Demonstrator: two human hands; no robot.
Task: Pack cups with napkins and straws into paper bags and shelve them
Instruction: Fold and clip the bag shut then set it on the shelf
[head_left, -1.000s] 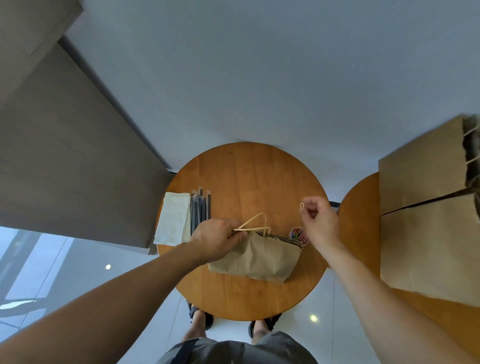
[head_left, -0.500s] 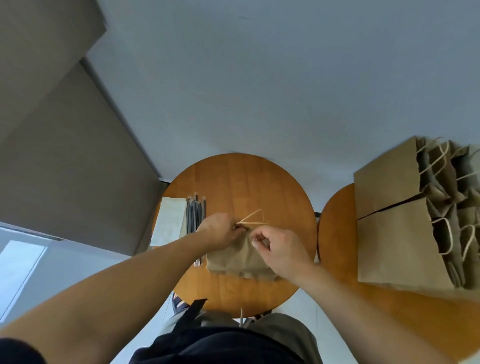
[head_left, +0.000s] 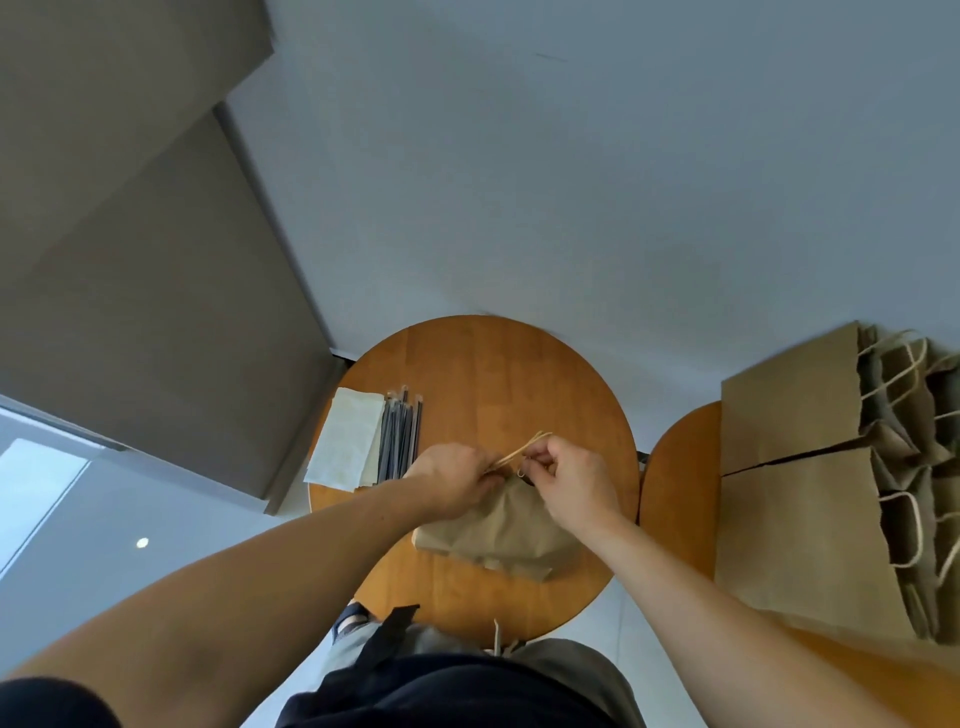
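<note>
A brown paper bag stands on the round wooden table, its top pressed together. My left hand pinches the bag's top edge from the left. My right hand grips the same top edge from the right, with a small paper clip between its fingertips at the bag's rim. The bag's pale twine handles stick up between my two hands. What is inside the bag is hidden. A stack of white napkins and a row of dark wrapped straws lie on the table's left part.
A second wooden table at the right carries several empty brown paper bags lying flat, handles pointing right. A grey wall rises behind the tables. A dark panel stands at the left. Glossy floor shows below.
My right hand came from the right of the bag, where it held the paper clip in the air, to the bag's top. The small colourful container beside the bag is now hidden.
</note>
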